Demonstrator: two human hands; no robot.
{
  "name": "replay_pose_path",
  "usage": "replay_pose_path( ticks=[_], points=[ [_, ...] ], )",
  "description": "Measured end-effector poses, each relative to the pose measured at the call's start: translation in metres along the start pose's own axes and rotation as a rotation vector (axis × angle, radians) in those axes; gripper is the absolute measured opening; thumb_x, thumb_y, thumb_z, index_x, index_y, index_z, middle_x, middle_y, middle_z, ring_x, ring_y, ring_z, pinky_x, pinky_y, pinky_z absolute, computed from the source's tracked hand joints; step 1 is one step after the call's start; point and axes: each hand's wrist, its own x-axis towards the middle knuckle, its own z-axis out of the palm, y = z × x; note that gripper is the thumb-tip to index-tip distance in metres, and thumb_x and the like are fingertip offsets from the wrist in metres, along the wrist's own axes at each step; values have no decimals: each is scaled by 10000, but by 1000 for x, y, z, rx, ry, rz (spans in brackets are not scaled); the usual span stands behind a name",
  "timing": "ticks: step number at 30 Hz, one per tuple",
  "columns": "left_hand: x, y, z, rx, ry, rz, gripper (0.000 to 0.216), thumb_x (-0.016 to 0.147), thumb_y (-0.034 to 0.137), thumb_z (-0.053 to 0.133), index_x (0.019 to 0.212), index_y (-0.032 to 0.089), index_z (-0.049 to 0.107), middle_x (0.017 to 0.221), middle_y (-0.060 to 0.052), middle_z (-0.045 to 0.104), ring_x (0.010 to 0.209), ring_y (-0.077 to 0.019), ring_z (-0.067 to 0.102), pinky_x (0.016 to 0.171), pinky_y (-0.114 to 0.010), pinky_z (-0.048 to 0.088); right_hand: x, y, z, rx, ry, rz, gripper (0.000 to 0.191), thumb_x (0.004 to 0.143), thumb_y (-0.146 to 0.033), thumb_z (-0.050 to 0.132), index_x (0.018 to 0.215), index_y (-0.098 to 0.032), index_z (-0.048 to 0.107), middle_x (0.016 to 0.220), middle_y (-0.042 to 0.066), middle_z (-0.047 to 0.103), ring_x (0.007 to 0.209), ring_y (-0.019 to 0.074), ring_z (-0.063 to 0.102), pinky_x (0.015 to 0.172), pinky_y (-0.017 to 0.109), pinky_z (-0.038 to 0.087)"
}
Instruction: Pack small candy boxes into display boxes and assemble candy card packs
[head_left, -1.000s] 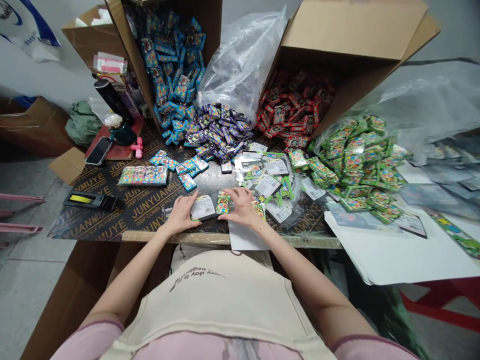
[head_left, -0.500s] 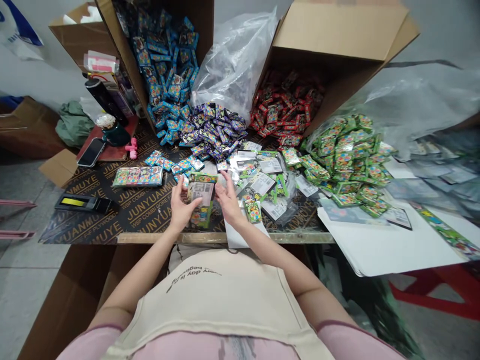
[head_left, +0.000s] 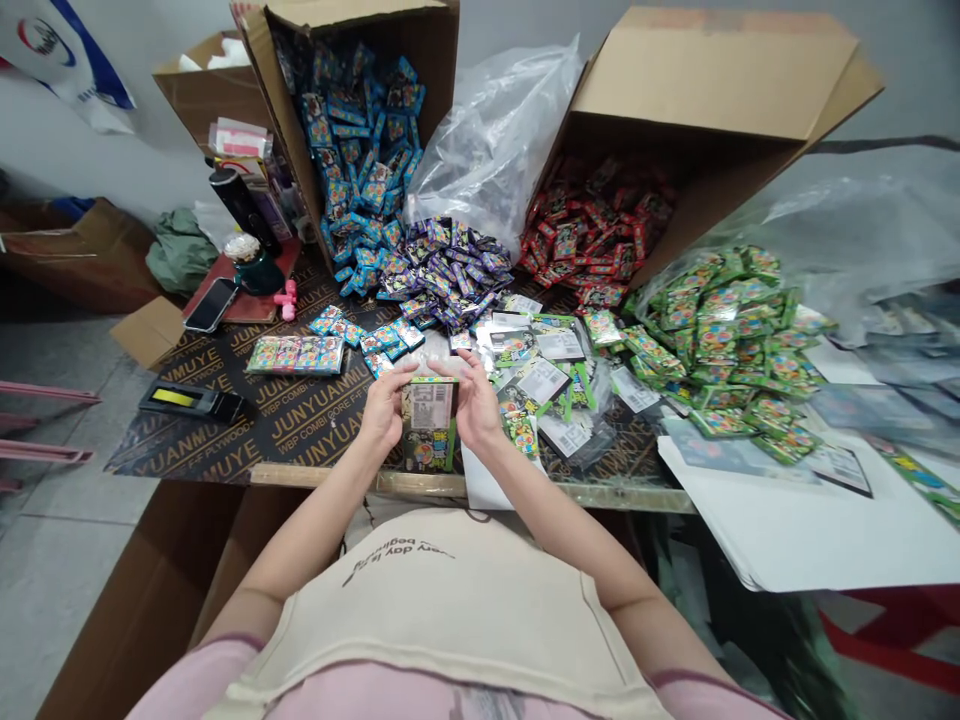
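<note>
Between my two hands is a flat green-and-black printed packet with a pale label patch on its upper part. My left hand grips its left side, fingers curled over toward the top edge. On the opposite side my right hand holds the packet, its fingertips meeting near the top. A single green packet lies just right of my right hand, by a white sheet. Past my hands are small blue packets and a row of packets side by side.
Behind lie heaps of purple packets, blue packets and red packets near cardboard boxes. Green packets pile at right, near loose labelled sleeves. A tape dispenser and a phone sit left.
My left hand has shifted from the packet's face to its left side and top edge. My right hand has closed in on the packet's right side. The camera view has shifted slightly.
</note>
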Motion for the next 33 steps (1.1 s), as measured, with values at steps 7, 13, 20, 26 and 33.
replay_pose_path(
  ticks=[7,13,20,26,33],
  points=[
    [-2,15,-6,291,-115,312,72,577,217,726,638,180,717,685,-11,683,682,-141,606,705,-265,464,0,-8,-14,-148,-127,-28,344,618,-327,755,925,-233,632,908,17,760,815,223,699,742,376,554],
    [4,26,-14,551,-208,385,153,612,301,810,638,172,732,664,-23,689,651,-154,608,690,-281,477,-2,-12,-24,-357,-114,-298,177,673,-399,780,749,-243,748,828,29,752,822,221,687,838,404,534],
    [6,41,-4,661,-309,313,178,556,287,838,659,170,752,638,-34,702,599,-152,606,611,-258,478,3,-19,-28,-396,-156,-251,207,625,-376,813,727,-220,725,719,2,719,669,168,646,705,336,530],
    [12,48,-2,729,-403,262,171,601,310,804,650,153,757,601,-40,691,550,-142,582,583,-258,463,3,-21,-34,-433,-196,-262,200,659,-382,800,714,-210,713,708,11,707,652,157,635,682,322,517],
    [4,47,-7,1050,-536,775,155,743,277,736,644,161,709,704,-49,694,656,-148,629,611,-244,465,-4,-20,-40,-588,-272,-405,247,751,-460,729,776,-215,739,825,48,754,774,207,696,735,348,545]
  ],
)
